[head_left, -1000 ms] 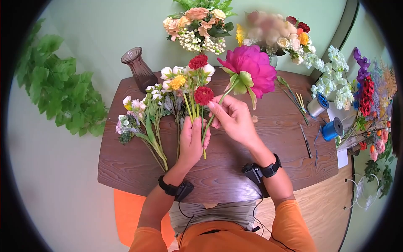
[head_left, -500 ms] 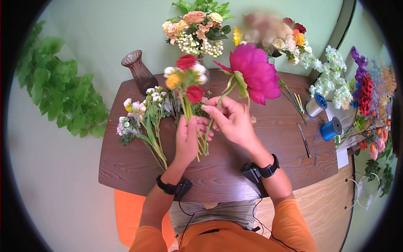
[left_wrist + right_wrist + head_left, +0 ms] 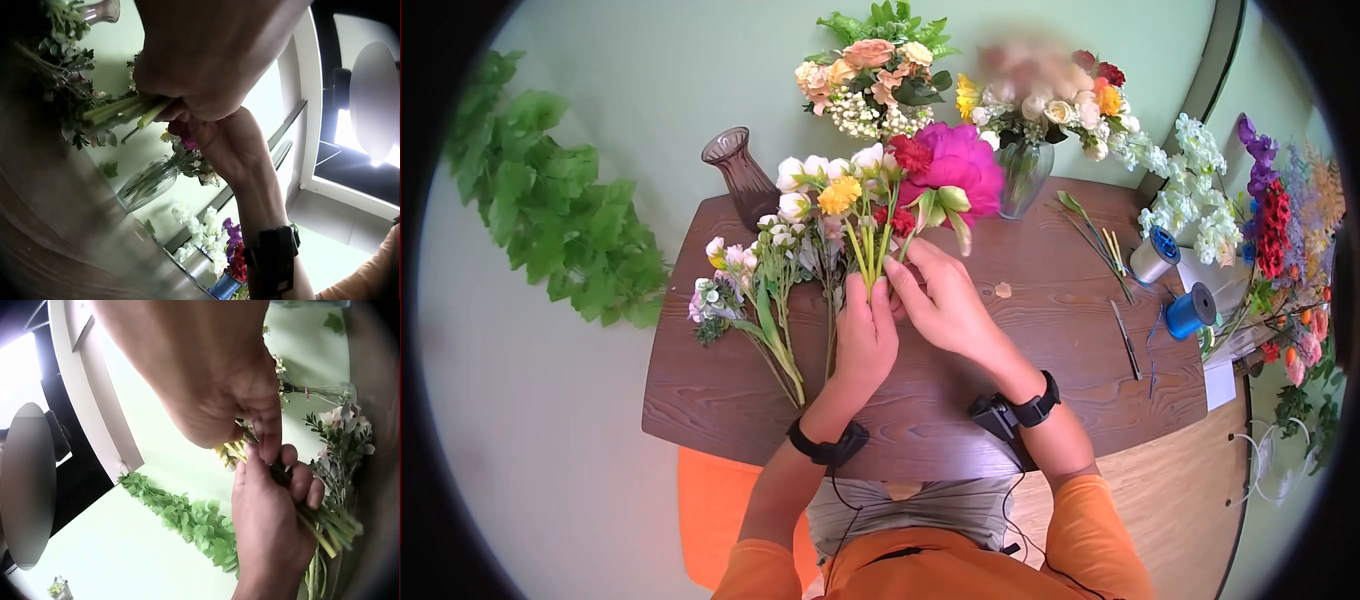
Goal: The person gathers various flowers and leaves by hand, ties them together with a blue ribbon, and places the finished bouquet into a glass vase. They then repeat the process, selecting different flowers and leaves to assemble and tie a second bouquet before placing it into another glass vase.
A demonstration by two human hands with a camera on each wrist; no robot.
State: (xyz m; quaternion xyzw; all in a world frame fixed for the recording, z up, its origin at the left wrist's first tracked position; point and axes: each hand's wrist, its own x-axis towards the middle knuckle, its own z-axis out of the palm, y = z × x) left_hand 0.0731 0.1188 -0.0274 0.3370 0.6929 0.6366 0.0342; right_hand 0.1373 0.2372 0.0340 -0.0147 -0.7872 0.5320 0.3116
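Note:
My left hand grips a small bunch of flower stems, held above the table. A yellow flower, red flowers and white blooms top it. My right hand pinches the green stem of a large magenta peony against the bunch's right side. The peony head sits behind and beside the red flowers. In the right wrist view, stem ends stick out below the left hand's curled fingers, and both hands' fingertips meet at the stems.
More flower stems lie to the left on the brown table, near a tilted purple glass vase. At right are a silver spool, a blue spool and a slim dark tool. A clear vase stands behind.
The peony has moved left and in from the right, and its head now overlaps the red flowers. The bunch, tilted and blurred half a second ago, shows sharply. Both hands have come closer together.

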